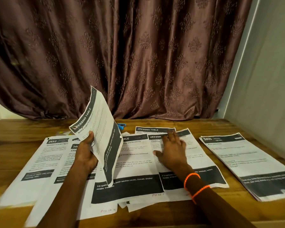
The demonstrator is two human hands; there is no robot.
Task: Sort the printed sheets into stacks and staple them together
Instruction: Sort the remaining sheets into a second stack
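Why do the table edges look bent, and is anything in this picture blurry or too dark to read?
Head view: the wide lens bows the wooden table and the wall edge; light is dim and warm, the curtain dark at upper left; the right hand is motion-smeared at its fingers; headings on the sheet gripped by the left hand are readable, body text is too soft.

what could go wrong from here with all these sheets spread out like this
1. The left hand grips only the lower edge of the raised sheet, which stands tilted and bent; it might crease or slip.
2. The right hand presses on overlapping loose sheets; sliding one could drag its neighbours and mix the pages.
3. The blue stapler sits mostly hidden behind the raised sheet, so a reach for it could knock papers.
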